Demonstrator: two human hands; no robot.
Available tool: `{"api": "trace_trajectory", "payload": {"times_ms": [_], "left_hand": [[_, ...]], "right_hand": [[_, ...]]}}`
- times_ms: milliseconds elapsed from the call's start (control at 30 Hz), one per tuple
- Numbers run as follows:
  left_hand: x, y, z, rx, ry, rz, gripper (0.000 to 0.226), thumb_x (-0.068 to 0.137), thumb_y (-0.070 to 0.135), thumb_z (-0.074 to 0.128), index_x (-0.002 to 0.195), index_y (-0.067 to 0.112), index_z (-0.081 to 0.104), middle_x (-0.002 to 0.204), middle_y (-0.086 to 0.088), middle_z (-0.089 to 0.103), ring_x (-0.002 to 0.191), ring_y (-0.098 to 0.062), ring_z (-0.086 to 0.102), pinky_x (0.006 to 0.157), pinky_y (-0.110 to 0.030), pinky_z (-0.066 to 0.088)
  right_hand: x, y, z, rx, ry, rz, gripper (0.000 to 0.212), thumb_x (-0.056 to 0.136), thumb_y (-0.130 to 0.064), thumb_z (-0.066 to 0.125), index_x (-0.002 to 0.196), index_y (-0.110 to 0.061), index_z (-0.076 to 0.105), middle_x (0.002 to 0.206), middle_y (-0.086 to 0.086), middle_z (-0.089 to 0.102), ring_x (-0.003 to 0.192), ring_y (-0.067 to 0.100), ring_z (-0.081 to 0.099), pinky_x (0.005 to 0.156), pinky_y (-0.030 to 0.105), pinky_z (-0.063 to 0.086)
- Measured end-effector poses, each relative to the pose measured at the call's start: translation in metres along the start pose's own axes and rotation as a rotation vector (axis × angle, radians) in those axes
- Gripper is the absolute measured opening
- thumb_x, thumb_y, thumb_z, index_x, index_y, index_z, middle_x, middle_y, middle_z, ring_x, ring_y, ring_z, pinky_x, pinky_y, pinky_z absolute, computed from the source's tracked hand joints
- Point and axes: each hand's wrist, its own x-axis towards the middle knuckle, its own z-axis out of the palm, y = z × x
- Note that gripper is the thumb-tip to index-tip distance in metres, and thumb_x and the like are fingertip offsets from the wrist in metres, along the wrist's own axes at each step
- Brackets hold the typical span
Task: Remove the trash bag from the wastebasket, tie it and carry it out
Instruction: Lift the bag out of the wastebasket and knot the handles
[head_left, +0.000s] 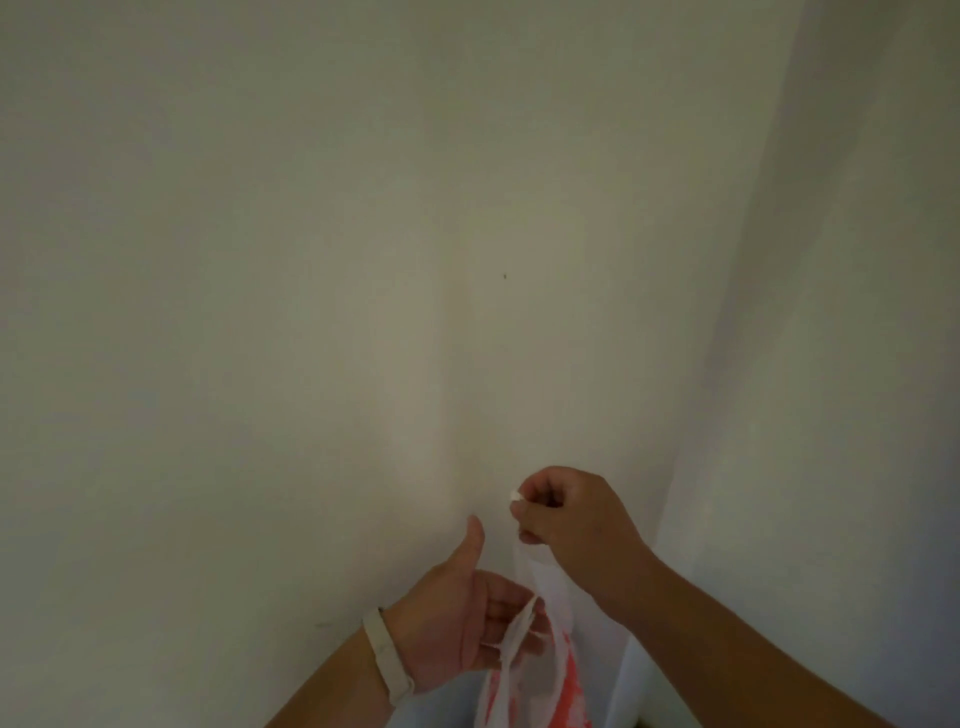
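A thin white trash bag (540, 691) with red print hangs at the bottom centre, its lower part cut off by the frame edge. My right hand (569, 512) is raised above it and pinches one twisted white handle strip, pulled up taut. My left hand (462, 618) sits lower and to the left, thumb pointing up, fingers curled around the bag's other handle strip. A pale band circles my left wrist. The wastebasket is out of view.
A plain pale wall (363, 260) fills nearly the whole view, meeting a second wall (831, 364) in a corner on the right. A small dark speck marks the wall at the centre. A strip of bluish floor shows at the bottom.
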Motion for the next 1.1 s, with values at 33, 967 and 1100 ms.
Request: {"api": "trace_trajectory", "payload": {"times_ms": [33, 967, 1100], "left_hand": [[0.003, -0.002, 0.002, -0.036, 0.014, 0.003, 0.112, 0.066, 0.087, 0.025, 0.111, -0.007, 0.065, 0.102, -0.020, 0.070, 0.087, -0.029, 0.068, 0.084, -0.036, 0.050], [-0.015, 0.041, -0.004, -0.151, 0.622, 0.405, 0.029, 0.095, 0.015, 0.051, 0.069, 0.003, 0.057, 0.052, -0.011, 0.066, 0.043, -0.022, 0.061, 0.046, -0.030, 0.052], [-0.019, 0.043, -0.002, -0.073, 0.611, 0.396, 0.028, 0.094, 0.019, 0.053, 0.070, 0.005, 0.057, 0.055, -0.010, 0.067, 0.044, -0.023, 0.061, 0.043, -0.027, 0.046]], "right_hand": [[-0.001, -0.005, 0.002, 0.002, -0.031, -0.025, 0.018, 0.083, -0.007, 0.072, 0.068, -0.015, 0.066, 0.059, -0.001, 0.065, 0.059, 0.016, 0.064, 0.076, 0.046, 0.057], [-0.002, 0.055, 0.038, 0.317, -0.491, 0.366, 0.026, 0.099, -0.027, 0.056, 0.100, -0.004, 0.069, 0.077, 0.005, 0.068, 0.061, 0.015, 0.061, 0.062, 0.026, 0.053], [-0.009, 0.046, 0.047, 0.091, -0.588, 0.174, 0.024, 0.100, -0.015, 0.050, 0.091, -0.003, 0.070, 0.066, -0.001, 0.067, 0.063, 0.014, 0.062, 0.068, 0.025, 0.055]]}}
